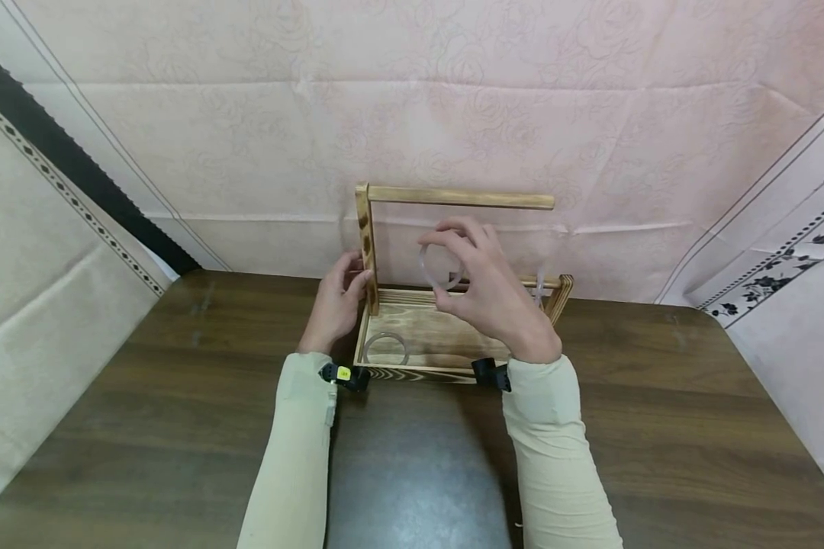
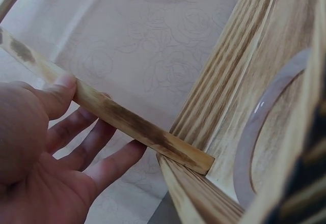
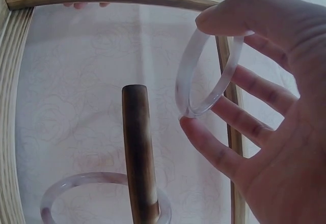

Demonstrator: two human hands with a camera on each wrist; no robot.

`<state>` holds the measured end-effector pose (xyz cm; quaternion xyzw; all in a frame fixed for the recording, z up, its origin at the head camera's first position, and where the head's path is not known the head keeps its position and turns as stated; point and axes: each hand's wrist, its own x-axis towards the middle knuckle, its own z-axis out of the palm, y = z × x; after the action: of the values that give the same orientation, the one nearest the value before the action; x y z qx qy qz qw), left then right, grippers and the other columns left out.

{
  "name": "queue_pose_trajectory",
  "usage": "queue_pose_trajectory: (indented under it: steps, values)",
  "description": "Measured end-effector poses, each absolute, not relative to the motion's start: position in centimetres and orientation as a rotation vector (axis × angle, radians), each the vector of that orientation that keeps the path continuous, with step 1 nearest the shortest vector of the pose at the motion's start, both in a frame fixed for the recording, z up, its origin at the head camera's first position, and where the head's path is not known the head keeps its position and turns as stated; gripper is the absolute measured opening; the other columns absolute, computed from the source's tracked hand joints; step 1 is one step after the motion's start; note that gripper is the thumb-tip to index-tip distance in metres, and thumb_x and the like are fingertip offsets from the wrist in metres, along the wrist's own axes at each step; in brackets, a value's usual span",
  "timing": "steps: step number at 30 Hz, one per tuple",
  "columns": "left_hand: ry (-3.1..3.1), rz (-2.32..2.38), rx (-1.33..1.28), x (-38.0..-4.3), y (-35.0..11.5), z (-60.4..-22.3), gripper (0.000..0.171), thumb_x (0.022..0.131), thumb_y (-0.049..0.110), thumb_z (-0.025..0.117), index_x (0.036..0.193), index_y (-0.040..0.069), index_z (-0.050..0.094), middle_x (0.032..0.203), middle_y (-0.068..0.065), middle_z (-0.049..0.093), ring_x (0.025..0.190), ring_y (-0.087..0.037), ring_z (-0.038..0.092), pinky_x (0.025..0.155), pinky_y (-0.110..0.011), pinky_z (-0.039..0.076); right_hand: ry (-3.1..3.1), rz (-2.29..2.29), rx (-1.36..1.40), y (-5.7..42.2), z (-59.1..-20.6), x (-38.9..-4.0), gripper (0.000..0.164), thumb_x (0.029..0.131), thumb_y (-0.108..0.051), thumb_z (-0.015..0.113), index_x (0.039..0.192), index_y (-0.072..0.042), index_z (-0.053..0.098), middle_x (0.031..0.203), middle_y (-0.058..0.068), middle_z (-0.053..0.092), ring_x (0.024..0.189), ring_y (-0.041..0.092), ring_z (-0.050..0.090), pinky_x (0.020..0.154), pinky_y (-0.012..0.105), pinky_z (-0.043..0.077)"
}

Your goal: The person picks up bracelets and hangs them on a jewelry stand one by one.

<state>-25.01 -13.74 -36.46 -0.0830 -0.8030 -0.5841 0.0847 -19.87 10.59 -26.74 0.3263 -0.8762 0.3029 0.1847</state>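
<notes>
My right hand (image 1: 490, 297) holds a pale, translucent bangle (image 3: 186, 76) by its edges, thumb on one side and fingertips on the other. In the head view it is below the upper bar (image 1: 460, 198) of a wooden bangle stand, in front of the backdrop. My left hand (image 1: 335, 303) pinches the stand's upright post (image 2: 122, 117) between thumb and fingers. A second bangle (image 2: 245, 147) lies in the stand's tray (image 1: 446, 324), at the left end. Another bangle (image 3: 97, 177) hangs around the lower bar (image 3: 136, 147), whose free end points toward the post.
The stand is at the back of a brown wooden table (image 1: 199, 427), close to a pink patterned cloth (image 1: 302, 137) behind it. A short side piece (image 1: 559, 297) carries the lower bar at the right. Dark wrist cameras sit on both sleeves.
</notes>
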Motion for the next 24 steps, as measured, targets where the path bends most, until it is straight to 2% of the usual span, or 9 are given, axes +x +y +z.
queue_pose_trajectory:
  steps: [8, 13, 19, 24]
  values:
    - [-2.398, -1.733, -0.260, -24.90, -13.73, -36.43, 0.033, 0.107, 0.013, 0.051, 0.140, 0.007, 0.052, 0.132, -0.019, 0.058, 0.123, -0.033, 0.061, 0.103, -0.049, 0.055, -2.469, 0.874, 0.913, 10.70, -26.75, -19.80, 0.058, 0.083, -0.007, 0.075, 0.137, -0.024, 0.061, 0.145, 0.006, 0.048, 0.123, 0.024, 0.042, 0.090, 0.038, 0.047]
    - [-2.396, -1.732, -0.267, -24.96, -13.83, -36.48, 0.033, 0.107, 0.014, 0.052, 0.139, 0.007, 0.052, 0.132, -0.018, 0.058, 0.123, -0.033, 0.061, 0.103, -0.049, 0.055, -2.465, 0.870, 0.895, 10.93, -26.82, -19.94, 0.057, 0.084, -0.007, 0.074, 0.136, -0.025, 0.061, 0.145, 0.003, 0.049, 0.117, 0.021, 0.042, 0.085, 0.035, 0.046]
    - [-2.388, -1.743, -0.278, -24.98, -13.78, -36.39, 0.035, 0.107, 0.012, 0.051, 0.140, 0.004, 0.051, 0.134, -0.020, 0.058, 0.123, -0.035, 0.061, 0.103, -0.049, 0.055, -2.453, 0.900, 0.888, 11.12, -26.76, -20.09, 0.057, 0.083, -0.004, 0.075, 0.135, -0.024, 0.061, 0.145, 0.003, 0.049, 0.116, 0.020, 0.043, 0.082, 0.036, 0.052]
    - [-2.384, -1.740, -0.281, -25.00, -13.79, -36.47, 0.033, 0.107, 0.011, 0.051, 0.140, 0.005, 0.051, 0.132, -0.020, 0.058, 0.123, -0.033, 0.061, 0.102, -0.047, 0.056, -2.447, 0.883, 0.876, 11.33, -26.65, -20.01, 0.059, 0.082, -0.003, 0.076, 0.135, -0.025, 0.061, 0.146, 0.002, 0.048, 0.114, 0.022, 0.042, 0.083, 0.033, 0.046]
